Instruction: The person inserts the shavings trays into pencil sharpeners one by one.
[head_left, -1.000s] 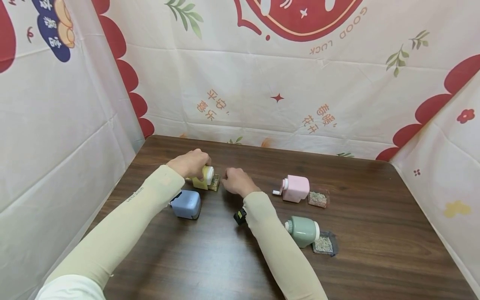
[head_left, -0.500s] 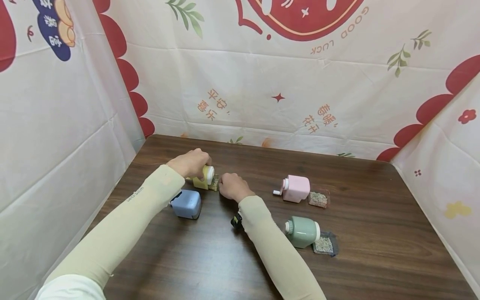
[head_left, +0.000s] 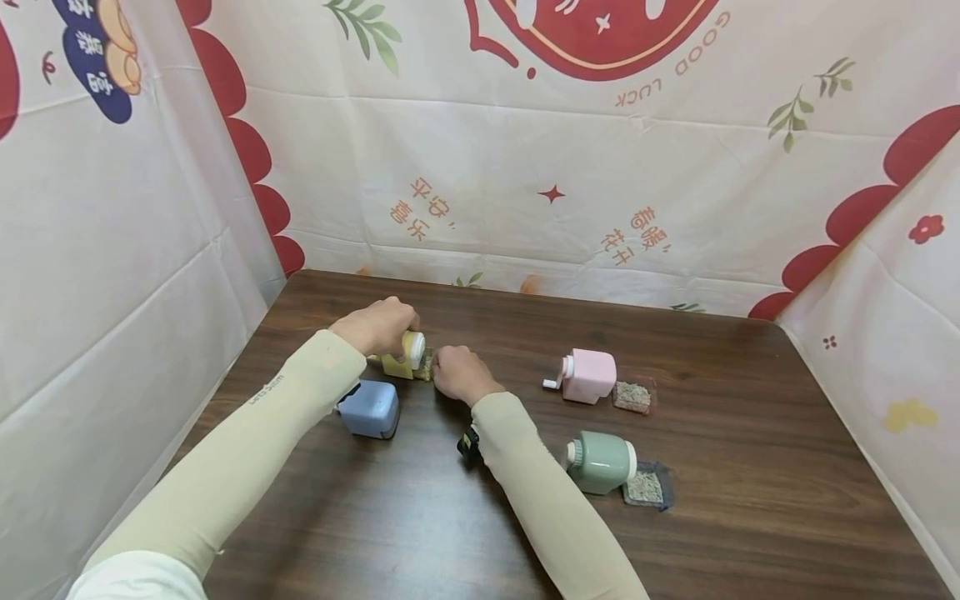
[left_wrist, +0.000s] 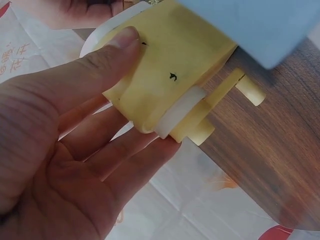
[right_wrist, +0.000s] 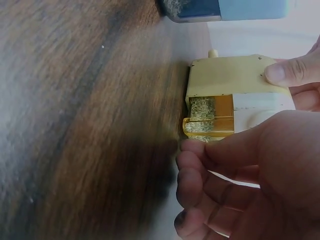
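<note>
left hand (head_left: 378,325): boxy yellow plastic sharpener (right_wrist: 225,76) is gripped | right hand (head_left: 463,372): its amber plastic front drawer (right_wrist: 207,120) is pinched | likely light, stiff; best side-held

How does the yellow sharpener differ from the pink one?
The left hand grips the yellow sharpener, while no hand touches the pink sharpener.
The yellow sharpener has a yellow knob on its crank; the pink sharpener has a white knob.
The yellow sharpener's amber tray is at the right hand; the pink sharpener's reddish-edged tray lies untouched.
Both have a crank and a tray with shavings.
</note>
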